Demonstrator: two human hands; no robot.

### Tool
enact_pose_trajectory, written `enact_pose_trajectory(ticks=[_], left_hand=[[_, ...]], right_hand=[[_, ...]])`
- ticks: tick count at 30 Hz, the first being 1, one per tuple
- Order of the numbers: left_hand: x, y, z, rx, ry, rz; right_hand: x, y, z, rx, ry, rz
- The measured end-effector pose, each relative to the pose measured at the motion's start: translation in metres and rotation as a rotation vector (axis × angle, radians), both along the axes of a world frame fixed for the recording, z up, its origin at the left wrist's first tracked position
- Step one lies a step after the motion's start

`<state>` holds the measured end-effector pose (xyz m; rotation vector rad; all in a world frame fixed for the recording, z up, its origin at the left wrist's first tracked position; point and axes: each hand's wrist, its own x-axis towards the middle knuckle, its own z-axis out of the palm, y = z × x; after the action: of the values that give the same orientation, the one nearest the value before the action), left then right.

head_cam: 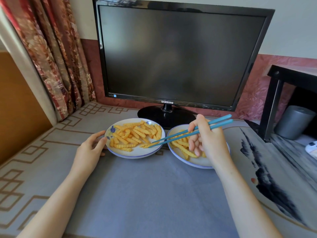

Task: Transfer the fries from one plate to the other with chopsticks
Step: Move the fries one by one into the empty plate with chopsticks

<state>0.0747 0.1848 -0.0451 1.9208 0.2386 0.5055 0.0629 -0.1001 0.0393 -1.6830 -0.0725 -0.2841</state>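
mat: grey-blue cloth (145, 194) under both forearms and both plates; brown key-pattern border out past the left hand.
left hand: (91, 148) fingers loosely spread and slightly curved, fingertips resting against the near-left rim of the left plate. Holds nothing.
right hand: (205, 141) over the right plate, thumb and upper fingers pinching 2 teal chopsticks, lower fingers curled underneath.
chopsticks: (190, 133) run from the right hand down and leftward across the gap between the 2 plates. Tips are close together at 1 fry on the left plate's right edge; cannot tell if that fry is clamped or only touched.
left plate: (135, 154) white with a blue rim, between the hands, just beside the right plate.
left-plate fries: (135, 134) crinkle-cut, the bigger pile.
right plate: (188, 163) same style, under the right hand and partly hidden by it.
right-plate fries: (181, 146) smaller batch, some behind the fingers.
monitor: (180, 54) black Samsung, screen dark, its stand just beyond the plates.
curtain: (51, 57) red floral, far beyond the left hand.
shelf: (277, 93) black, far out past the right hand, grey cylinder (295, 121) under it.
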Motion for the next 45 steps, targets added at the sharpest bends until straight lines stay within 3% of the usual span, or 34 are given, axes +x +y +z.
enact_pose_trajectory(ticks=[13,24,32,39,45], left_hand=[[0.001,0.002,-0.003,-0.023,-0.008,-0.015],[0.002,0.002,-0.004,-0.020,0.001,-0.018],[0.002,0.003,-0.004,-0.007,0.006,-0.018],[0.001,0.002,-0.003,0.000,0.010,-0.016],[0.000,0.001,-0.002,0.002,0.010,-0.014]], right_hand=[[-0.015,-0.005,0.009,0.125,-0.127,-0.068],[-0.022,-0.053,0.029,0.160,-0.216,-0.265],[-0.019,-0.070,0.028,0.039,-0.133,-0.231],[-0.025,-0.059,0.029,0.104,-0.214,-0.228],[-0.019,-0.023,0.017,0.084,-0.178,-0.073]])
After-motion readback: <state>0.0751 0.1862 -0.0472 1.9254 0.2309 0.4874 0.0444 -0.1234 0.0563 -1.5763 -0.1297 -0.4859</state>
